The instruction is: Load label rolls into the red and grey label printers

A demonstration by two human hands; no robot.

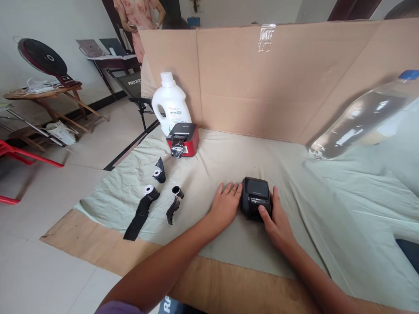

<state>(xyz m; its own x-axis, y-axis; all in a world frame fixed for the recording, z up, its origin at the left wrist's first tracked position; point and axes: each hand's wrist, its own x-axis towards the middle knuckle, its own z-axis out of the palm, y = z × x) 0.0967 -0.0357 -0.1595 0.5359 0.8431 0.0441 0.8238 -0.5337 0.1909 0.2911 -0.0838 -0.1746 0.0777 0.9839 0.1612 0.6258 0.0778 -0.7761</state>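
A small black label printer [257,186] stands on the pale green cloth in front of me. My left hand [226,205] lies flat with its fingers stretched, the fingertips at the printer's left side. My right hand [278,220] grips the printer's right front corner, thumb on the front face and fingers along the side. Left of my hands lie three rolls of black label tape: one roll [159,174] at the back, a longer unrolled one [144,209] and a short one [175,203]. Behind them sits a red and black printer [190,141] with black tape hanging from its front.
A white detergent bottle [172,102] stands behind the red printer. An upright cardboard sheet [248,83] closes off the back. At the right leans a large clear bottle [360,117] with a blue cap. A person [140,19] stands beyond the cardboard.
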